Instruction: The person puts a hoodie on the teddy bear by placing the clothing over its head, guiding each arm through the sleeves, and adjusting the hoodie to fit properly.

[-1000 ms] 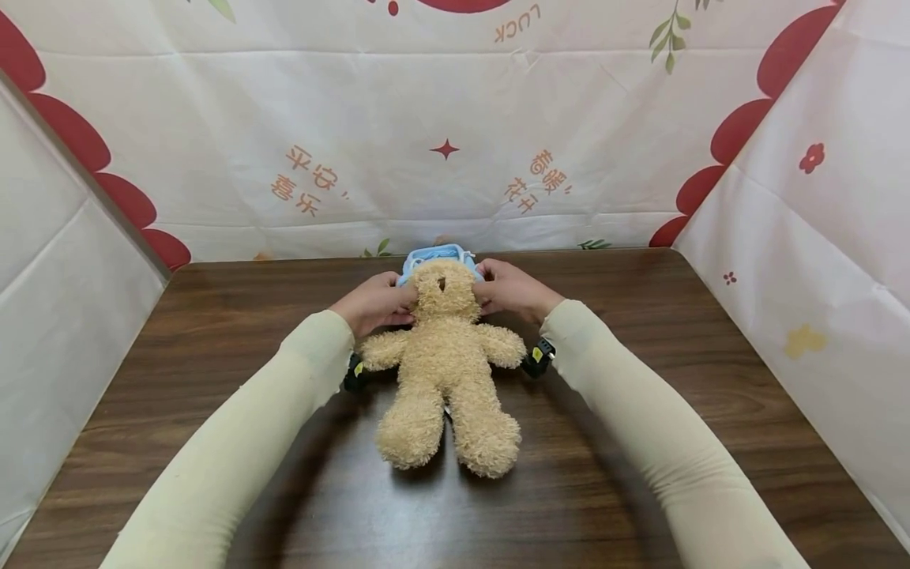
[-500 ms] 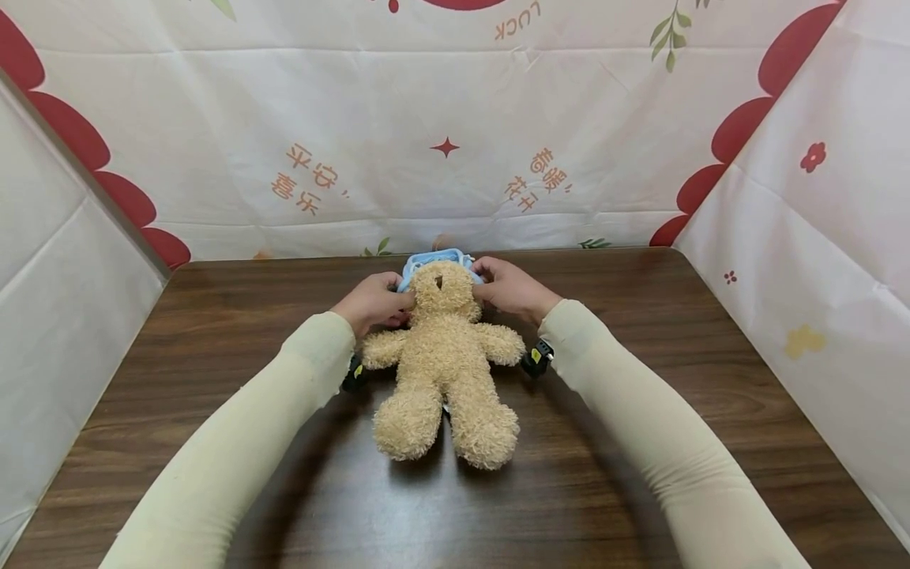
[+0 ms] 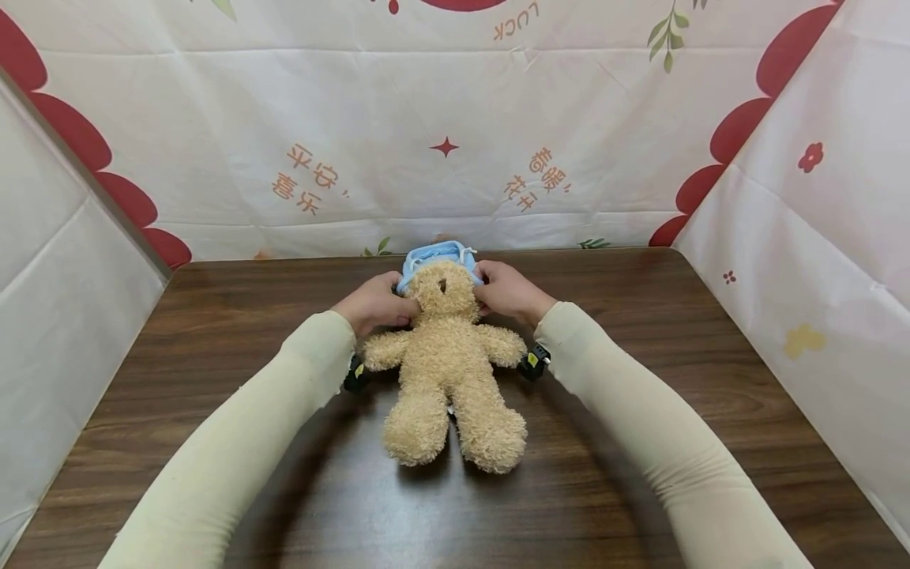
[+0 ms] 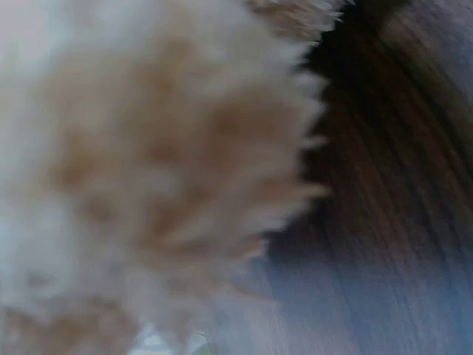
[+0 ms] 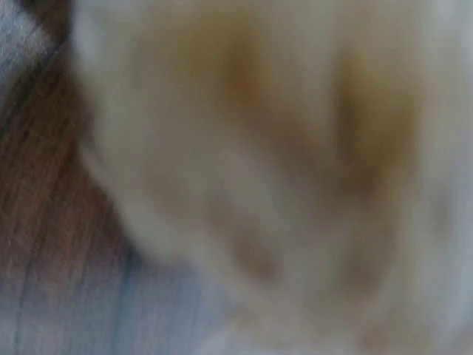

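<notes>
Wood-grain tabletop [image 3: 235, 316] supports a shaggy, stubby-limbed teddy [image 3: 448, 356] topped with blue fabric [image 3: 437, 253].

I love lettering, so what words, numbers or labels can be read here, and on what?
"LUCK", upside down, on the back cloth.
"平安喜乐", same cloth, left.
"春暖花开", same cloth, right; last character uncertain.
Yellow mark on each black wrist device: too small to read.
</notes>
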### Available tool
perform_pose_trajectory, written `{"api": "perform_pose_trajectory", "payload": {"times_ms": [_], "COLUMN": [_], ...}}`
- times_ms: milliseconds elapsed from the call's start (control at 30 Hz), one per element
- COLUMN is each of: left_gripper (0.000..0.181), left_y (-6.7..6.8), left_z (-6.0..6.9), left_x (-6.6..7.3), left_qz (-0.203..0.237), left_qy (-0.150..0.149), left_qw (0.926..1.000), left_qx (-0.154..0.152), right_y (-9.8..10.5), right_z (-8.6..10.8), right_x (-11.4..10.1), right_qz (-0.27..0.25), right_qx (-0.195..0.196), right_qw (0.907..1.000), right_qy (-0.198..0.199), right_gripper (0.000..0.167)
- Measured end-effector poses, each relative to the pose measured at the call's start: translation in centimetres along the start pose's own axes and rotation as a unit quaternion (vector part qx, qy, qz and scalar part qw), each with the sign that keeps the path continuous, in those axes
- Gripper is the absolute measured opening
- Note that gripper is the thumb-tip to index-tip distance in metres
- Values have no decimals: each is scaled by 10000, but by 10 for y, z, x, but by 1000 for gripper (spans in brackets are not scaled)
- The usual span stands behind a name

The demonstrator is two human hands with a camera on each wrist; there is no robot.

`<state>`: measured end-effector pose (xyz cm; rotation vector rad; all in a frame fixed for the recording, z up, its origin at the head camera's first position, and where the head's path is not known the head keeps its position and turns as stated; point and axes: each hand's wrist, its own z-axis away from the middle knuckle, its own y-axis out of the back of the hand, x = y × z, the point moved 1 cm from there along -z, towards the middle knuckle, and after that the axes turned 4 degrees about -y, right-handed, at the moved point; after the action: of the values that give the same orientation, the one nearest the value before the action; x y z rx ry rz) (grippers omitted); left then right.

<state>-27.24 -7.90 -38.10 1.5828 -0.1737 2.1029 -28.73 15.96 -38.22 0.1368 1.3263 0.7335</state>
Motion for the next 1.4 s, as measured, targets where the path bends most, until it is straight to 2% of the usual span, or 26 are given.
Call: {"api": "perform_pose_trajectory", "payload": {"times_ms": [267,433,567,667,733,800,900,967,1133,1400], "left_gripper": [29,23,22,20,16,21,30,38,32,28], "left_y": [-4,-4,-4,-3,-2,0,1,2,2,0], "left_z": [-2,-4,-3,-2,-2,-2,-2,-2,-2,0], "left_x": [-3,-3,-2,-1,0,0,1,1,3,2], "left_qz": [-261,-449,-449,-335,-77,258,442,400,453,470], "left_qy": [-84,-89,71,207,254,300,293,268,209,114], "left_qw": [9994,9986,9987,9991,9996,9992,9986,9987,9984,9988], "left_qx": [222,280,246,143,73,0,-85,-142,-266,-113], "right_y": [1,2,1,2,3,4,4,4,3,-1], "right_z": [-1,-1,-1,1,2,2,2,0,0,4], "right_x": [1,2,5,6,7,7,7,7,5,1], "right_qz": [-921,-1075,-1165,-1239,-1290,-1304,-1207,-1118,-1000,-1546], "right_qx": [-288,-473,-559,-585,-619,-643,-655,-626,-625,-813], "right_qw": [9953,9931,9915,9904,9896,9893,9905,9918,9930,9846], "right_qy": [-38,39,130,165,172,143,71,4,-96,-62], "right_gripper": [13,13,15,16,16,16,17,16,14,8]}}
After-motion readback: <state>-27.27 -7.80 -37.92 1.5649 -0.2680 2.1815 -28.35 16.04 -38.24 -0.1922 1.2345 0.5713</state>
